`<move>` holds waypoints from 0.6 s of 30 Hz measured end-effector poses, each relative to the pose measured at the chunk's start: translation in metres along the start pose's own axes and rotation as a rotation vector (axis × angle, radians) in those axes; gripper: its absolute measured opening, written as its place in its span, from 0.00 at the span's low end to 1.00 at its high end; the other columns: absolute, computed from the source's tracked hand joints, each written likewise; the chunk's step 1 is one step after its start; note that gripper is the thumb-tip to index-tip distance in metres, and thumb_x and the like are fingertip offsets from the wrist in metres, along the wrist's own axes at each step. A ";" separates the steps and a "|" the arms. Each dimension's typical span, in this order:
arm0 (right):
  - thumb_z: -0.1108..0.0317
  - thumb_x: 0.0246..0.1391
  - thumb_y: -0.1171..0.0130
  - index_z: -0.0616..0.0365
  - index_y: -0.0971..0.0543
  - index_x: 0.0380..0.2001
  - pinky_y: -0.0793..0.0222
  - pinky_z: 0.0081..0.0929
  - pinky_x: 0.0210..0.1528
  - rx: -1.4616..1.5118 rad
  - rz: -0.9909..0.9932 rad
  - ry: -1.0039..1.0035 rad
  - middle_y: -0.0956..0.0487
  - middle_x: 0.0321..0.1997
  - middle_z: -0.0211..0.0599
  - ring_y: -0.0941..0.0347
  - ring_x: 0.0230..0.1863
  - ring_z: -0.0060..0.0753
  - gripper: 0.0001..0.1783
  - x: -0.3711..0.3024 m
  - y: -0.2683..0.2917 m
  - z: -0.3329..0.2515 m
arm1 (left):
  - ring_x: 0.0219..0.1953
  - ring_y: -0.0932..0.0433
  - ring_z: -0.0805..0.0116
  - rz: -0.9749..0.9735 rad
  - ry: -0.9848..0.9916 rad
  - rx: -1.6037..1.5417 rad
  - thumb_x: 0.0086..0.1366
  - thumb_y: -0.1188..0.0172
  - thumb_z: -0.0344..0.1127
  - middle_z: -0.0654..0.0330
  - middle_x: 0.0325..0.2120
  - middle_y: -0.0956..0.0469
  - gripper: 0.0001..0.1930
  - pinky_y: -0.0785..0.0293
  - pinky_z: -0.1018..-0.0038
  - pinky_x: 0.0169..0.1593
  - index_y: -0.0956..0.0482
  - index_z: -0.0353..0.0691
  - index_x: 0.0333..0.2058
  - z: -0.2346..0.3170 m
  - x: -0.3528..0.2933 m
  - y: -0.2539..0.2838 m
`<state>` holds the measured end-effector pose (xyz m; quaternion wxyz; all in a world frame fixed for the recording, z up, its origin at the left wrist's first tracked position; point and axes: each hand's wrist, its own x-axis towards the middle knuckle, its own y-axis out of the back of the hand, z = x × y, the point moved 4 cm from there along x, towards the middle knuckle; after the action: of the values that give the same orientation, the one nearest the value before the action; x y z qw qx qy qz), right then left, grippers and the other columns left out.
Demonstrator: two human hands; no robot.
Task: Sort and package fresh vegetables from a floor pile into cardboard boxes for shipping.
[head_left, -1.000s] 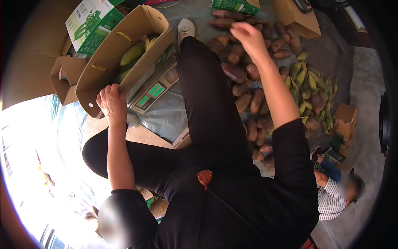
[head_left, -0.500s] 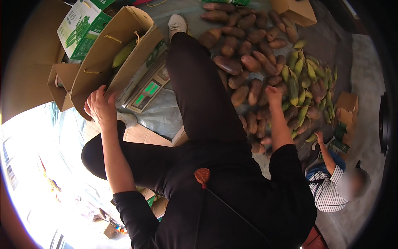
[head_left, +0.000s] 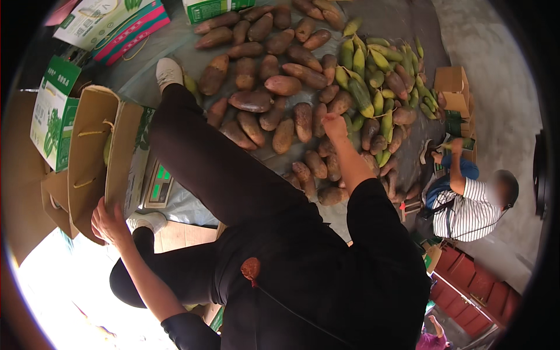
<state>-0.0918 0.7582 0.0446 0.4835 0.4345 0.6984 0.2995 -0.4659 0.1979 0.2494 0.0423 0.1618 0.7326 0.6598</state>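
Observation:
My left hand (head_left: 111,224) is at the near end of an open-topped brown cardboard box (head_left: 86,169) with rope handles; its fingers are spread against the box's edge. Inside the box a bit of a green vegetable shows. Beside the box stands a digital scale (head_left: 158,188) with lit green displays, partly hidden by my leg. My right hand (head_left: 334,125) is closed over the pile of brown oblong gourds (head_left: 303,121); its fingers curl out of sight, so what it holds, if anything, is hidden. Yellow-green cucumber-like vegetables (head_left: 360,98) lie heaped just beyond it.
Printed cartons (head_left: 55,114) stand at the far left, and a green-and-white carton (head_left: 216,7) at the far edge. To the right, a person (head_left: 466,204) in a striped top holds a green vegetable near brown boxes (head_left: 453,87). A red cabinet (head_left: 475,286) stands lower right.
My view has swung to the right, so the piles and box appear further left. My left hand remains at the box's near end, my right hand closed over the gourds.

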 end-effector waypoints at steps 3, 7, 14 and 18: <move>0.56 0.47 0.42 0.41 0.19 0.34 0.37 0.49 0.51 -0.107 0.024 -0.057 0.20 0.40 0.33 0.26 0.47 0.41 0.10 0.024 0.024 0.018 | 0.52 0.33 0.59 -0.015 0.015 0.012 0.52 0.38 0.42 0.62 0.44 0.26 0.24 0.47 0.58 0.57 0.28 0.51 0.50 0.001 0.002 -0.011; 0.55 0.46 0.43 0.38 0.23 0.44 0.39 0.51 0.53 -0.236 0.005 -0.161 0.24 0.49 0.34 0.29 0.52 0.42 0.19 0.047 0.053 0.033 | 0.52 0.33 0.60 0.009 -0.001 0.048 0.53 0.39 0.44 0.62 0.43 0.26 0.24 0.48 0.56 0.57 0.27 0.49 0.49 -0.012 -0.002 -0.013; 0.54 0.45 0.43 0.40 0.32 0.54 0.39 0.49 0.55 -0.243 0.108 -0.292 0.30 0.58 0.35 0.35 0.58 0.42 0.29 0.108 0.099 0.118 | 0.51 0.33 0.57 0.056 -0.040 0.071 0.53 0.38 0.46 0.61 0.41 0.26 0.23 0.46 0.57 0.56 0.28 0.48 0.48 -0.015 0.001 -0.026; 0.67 0.39 0.34 0.61 0.37 0.58 0.34 0.33 0.53 -0.249 0.241 -0.096 0.25 0.49 0.52 0.29 0.51 0.46 0.40 0.124 0.103 0.117 | 0.51 0.33 0.56 0.038 -0.008 0.132 0.53 0.38 0.46 0.60 0.41 0.26 0.24 0.46 0.56 0.56 0.28 0.47 0.49 -0.030 0.001 -0.023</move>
<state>0.0306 0.9149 0.0380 0.5270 0.4655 0.5749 0.4184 -0.4789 0.1681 0.2303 0.0221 0.1808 0.7711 0.6101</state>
